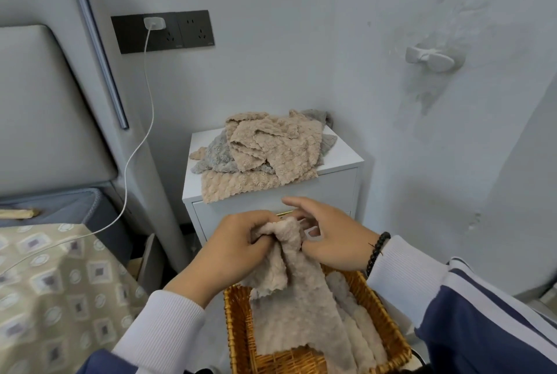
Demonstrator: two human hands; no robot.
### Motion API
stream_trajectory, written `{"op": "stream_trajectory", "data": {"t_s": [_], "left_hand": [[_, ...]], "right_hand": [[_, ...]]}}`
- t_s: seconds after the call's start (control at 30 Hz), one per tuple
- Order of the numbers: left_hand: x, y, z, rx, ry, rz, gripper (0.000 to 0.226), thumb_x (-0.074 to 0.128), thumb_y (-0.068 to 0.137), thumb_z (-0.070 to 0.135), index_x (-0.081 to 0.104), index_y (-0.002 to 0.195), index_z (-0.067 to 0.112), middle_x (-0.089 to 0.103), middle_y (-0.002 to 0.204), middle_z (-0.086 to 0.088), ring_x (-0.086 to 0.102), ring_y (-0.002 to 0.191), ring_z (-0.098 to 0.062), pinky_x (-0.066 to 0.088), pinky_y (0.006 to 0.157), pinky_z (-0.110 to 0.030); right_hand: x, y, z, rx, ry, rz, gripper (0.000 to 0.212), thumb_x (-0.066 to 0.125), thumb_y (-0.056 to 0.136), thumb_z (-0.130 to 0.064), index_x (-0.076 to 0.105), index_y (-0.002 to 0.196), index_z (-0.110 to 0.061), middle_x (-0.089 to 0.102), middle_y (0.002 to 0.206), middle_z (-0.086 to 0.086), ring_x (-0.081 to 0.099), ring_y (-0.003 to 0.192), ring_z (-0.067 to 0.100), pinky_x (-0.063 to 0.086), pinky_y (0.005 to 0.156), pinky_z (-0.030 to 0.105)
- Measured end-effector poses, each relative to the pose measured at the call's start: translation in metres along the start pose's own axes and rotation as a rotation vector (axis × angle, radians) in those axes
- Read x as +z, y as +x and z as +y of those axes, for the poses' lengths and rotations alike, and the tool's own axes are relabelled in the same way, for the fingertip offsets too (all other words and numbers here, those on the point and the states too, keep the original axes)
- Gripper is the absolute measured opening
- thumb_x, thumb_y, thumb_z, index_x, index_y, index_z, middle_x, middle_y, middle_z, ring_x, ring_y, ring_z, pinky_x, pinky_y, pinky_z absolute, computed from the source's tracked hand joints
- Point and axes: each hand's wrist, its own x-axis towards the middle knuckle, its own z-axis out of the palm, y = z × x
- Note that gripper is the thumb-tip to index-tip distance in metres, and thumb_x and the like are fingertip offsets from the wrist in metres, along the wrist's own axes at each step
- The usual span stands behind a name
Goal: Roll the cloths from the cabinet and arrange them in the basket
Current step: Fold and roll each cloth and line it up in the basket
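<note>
A beige fluffy cloth (297, 298) hangs from both hands down into the wicker basket (238, 331) at the bottom centre. My left hand (232, 248) grips the cloth's top edge with curled fingers. My right hand (328, 238) pinches the same top edge from the right, its index finger stretched out. A rolled beige cloth (358, 313) lies along the basket's right side. A heap of beige and grey cloths (265, 147) sits on the white cabinet (340, 159) behind the hands.
A bed with a patterned cover (54, 289) is at the left. A white charger cable (141, 138) runs from the wall socket (162, 30) down to the bed. A white wall hook (431, 58) is at the upper right.
</note>
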Motion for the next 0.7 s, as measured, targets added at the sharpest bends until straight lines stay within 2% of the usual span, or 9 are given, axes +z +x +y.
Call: {"op": "stream_trajectory", "data": {"t_s": [0.1,0.17,0.23,0.27,0.33,0.43,0.57,0.63,0.7], "left_hand": [[-0.001,0.003,-0.002,-0.01,0.008,0.105,0.03,0.066,0.083,0.007,0.07,0.086,0.036,0.07,0.083,0.019,0.064,0.081,-0.001,0.051,0.07,-0.021],[-0.003,0.006,-0.004,-0.044,-0.007,0.199,0.026,0.071,0.079,0.011,0.068,0.082,0.037,0.069,0.082,0.019,0.064,0.079,0.0,0.05,0.069,-0.016],[-0.005,0.009,-0.007,-0.086,0.002,0.267,0.021,0.073,0.078,0.015,0.068,0.08,0.035,0.07,0.078,0.015,0.063,0.077,0.001,0.05,0.067,-0.016],[-0.006,0.01,-0.009,-0.106,0.023,0.287,0.018,0.073,0.078,0.016,0.068,0.08,0.034,0.07,0.077,0.014,0.062,0.076,0.0,0.05,0.065,-0.017],[-0.007,0.012,-0.012,-0.137,0.067,0.307,0.014,0.072,0.078,0.018,0.068,0.078,0.032,0.069,0.075,0.013,0.061,0.074,-0.001,0.05,0.062,-0.019],[-0.008,0.014,-0.013,-0.176,0.116,0.303,0.017,0.069,0.08,0.015,0.067,0.077,0.032,0.067,0.073,0.015,0.059,0.072,0.001,0.045,0.058,-0.014],[-0.009,0.017,-0.013,-0.251,0.15,0.285,0.015,0.07,0.082,0.015,0.068,0.082,0.03,0.065,0.078,0.015,0.057,0.074,0.0,0.04,0.059,-0.013],[-0.01,0.018,-0.014,-0.287,0.121,0.309,0.012,0.071,0.082,0.017,0.069,0.083,0.029,0.065,0.08,0.015,0.056,0.075,0.001,0.038,0.057,-0.01],[-0.013,0.019,-0.016,-0.329,0.082,0.342,0.011,0.074,0.08,0.019,0.068,0.082,0.028,0.065,0.079,0.013,0.056,0.072,0.0,0.037,0.054,-0.01]], "right_hand": [[0.002,0.002,0.005,0.013,-0.032,0.027,0.061,0.064,0.083,-0.015,0.042,0.138,-0.031,0.059,0.099,-0.007,0.056,0.076,0.006,0.045,0.067,0.018],[0.002,0.003,0.008,-0.003,-0.115,0.038,0.04,0.068,0.08,-0.02,0.059,0.116,-0.032,0.063,0.09,-0.005,0.056,0.073,0.005,0.042,0.064,0.016],[0.001,0.002,0.008,-0.023,-0.168,0.053,0.011,0.07,0.079,-0.021,0.065,0.087,-0.026,0.063,0.078,-0.003,0.054,0.066,0.005,0.037,0.057,0.015],[0.001,0.002,0.009,-0.029,-0.185,0.066,0.012,0.071,0.079,-0.02,0.061,0.073,-0.024,0.057,0.068,-0.005,0.05,0.06,0.003,0.033,0.053,0.014],[0.0,0.002,0.009,-0.018,-0.208,0.1,0.033,0.073,0.078,-0.023,0.047,0.058,-0.026,0.043,0.056,-0.009,0.042,0.051,0.001,0.03,0.05,0.014],[-0.005,0.002,0.011,-0.023,-0.279,0.19,0.038,0.076,0.075,-0.029,0.041,0.059,-0.025,0.042,0.067,-0.01,0.039,0.059,0.003,0.029,0.053,0.016],[-0.02,0.003,0.021,-0.004,-0.297,0.247,0.03,0.078,0.072,-0.028,0.054,0.074,-0.01,0.051,0.087,-0.002,0.05,0.078,0.015,0.038,0.067,0.023],[-0.028,0.002,0.025,0.051,-0.307,0.248,0.031,0.078,0.074,-0.029,0.059,0.08,-0.006,0.057,0.086,0.001,0.054,0.08,0.018,0.04,0.066,0.028],[-0.037,0.0,0.029,0.115,-0.298,0.258,0.032,0.076,0.076,-0.03,0.058,0.079,-0.004,0.056,0.077,0.003,0.051,0.072,0.019,0.033,0.058,0.029]]}}
